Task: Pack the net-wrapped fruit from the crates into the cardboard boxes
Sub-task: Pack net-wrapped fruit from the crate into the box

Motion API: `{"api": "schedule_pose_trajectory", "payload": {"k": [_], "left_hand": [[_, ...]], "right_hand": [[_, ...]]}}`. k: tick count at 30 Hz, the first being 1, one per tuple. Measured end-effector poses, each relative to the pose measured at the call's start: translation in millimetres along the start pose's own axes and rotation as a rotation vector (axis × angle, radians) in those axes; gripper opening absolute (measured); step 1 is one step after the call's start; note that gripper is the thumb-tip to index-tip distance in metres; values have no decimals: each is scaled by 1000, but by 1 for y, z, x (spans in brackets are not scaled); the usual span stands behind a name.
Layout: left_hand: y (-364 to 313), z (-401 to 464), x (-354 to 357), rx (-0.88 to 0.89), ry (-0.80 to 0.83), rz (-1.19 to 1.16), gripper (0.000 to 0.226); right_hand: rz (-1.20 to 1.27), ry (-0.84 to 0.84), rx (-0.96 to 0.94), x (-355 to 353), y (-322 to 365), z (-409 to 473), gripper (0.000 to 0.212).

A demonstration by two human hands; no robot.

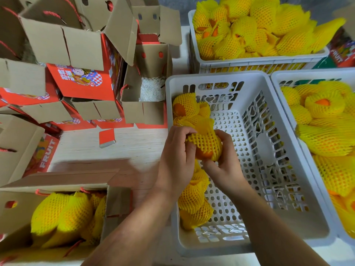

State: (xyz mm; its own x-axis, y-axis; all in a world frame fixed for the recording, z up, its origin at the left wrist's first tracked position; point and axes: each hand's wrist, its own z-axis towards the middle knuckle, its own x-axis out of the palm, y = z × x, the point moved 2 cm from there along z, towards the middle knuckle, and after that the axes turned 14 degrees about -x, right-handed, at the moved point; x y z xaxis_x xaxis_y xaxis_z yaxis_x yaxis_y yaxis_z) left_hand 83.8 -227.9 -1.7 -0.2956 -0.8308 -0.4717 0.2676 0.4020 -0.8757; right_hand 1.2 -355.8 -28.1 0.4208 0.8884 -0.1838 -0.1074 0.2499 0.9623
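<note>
We are in a fruit-packing room — white crates [249, 116] of netted fruit [259, 31], stacked printed gift boxes [80, 79].

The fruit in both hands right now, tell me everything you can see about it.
The held fruit is an orange, round piece sleeved in yellow foam mesh netting; bare orange skin shows at its lower end. The left hand and right hand grip it from either side, fingers curled on the net, above the left edge of the nearly empty white plastic crate.
</note>
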Motion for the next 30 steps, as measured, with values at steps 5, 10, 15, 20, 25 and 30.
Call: {"api": "schedule_pose_trajectory", "payload": {"k": [5,10,15,20,25,30], "left_hand": [[2,0,-2,-55,-47,-53,21],[-2,-2,3,92,79,53,17],[-10,-4,5,157,149,152,18],[-24,0,-3,-236,136,-147,35],[-32,-4,-5,-403,312,-462,48],[-20,-10,-18,-424,50,-555,61]], "right_hand": [[-15,-6,24,-1,-4,0,67],[50,-192,-3,-4,0,4,60],[81,-235,14,-9,3,5,61],[115,-232,-63,-7,19,3,63],[265,50,-194,-7,42,6,82],[121,74,-30,-4,24,12,66]]}}
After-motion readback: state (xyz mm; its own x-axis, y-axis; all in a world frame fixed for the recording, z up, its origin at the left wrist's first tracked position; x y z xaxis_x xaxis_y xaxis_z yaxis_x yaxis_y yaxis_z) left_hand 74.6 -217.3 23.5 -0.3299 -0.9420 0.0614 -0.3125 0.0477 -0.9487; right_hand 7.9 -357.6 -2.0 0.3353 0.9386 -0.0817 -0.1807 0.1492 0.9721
